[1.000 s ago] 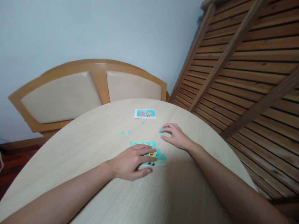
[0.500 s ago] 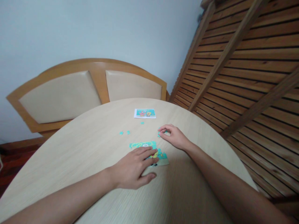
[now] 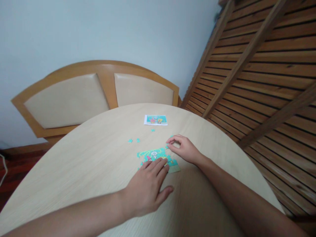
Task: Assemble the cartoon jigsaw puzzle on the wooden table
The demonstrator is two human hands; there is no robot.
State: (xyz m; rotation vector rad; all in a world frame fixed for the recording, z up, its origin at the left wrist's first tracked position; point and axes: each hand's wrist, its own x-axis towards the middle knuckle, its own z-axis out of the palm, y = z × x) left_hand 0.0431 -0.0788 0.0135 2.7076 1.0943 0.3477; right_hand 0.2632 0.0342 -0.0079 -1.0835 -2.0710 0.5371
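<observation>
A partly assembled jigsaw puzzle [image 3: 158, 153] with cartoon figures on a turquoise ground lies on the round table. My left hand [image 3: 150, 182] rests over its lower part, fingers stretched out flat and thumb apart, hiding some of the picture. Just beyond the puzzle's upper right edge, my right hand [image 3: 184, 148] pinches a small turquoise puzzle piece [image 3: 167, 147] between thumb and fingertips. Another turquoise bit [image 3: 171, 136] shows just behind the right fingers. Loose puzzle pieces [image 3: 130, 140] lie farther back on the left, and a single one [image 3: 153, 130] is nearer the middle.
A printed picture card [image 3: 156, 120] with similar cartoon figures lies at the far side of the pale wooden table [image 3: 98, 154]. Behind the table stands a padded wooden bench back [image 3: 103, 82] against the wall. A slatted wooden panel [image 3: 259, 75] rises on the right.
My right hand has moved toward the puzzle's upper right edge with the piece. My left hand has slid slightly down and right, showing more of the puzzle picture. The view has shifted slightly.
</observation>
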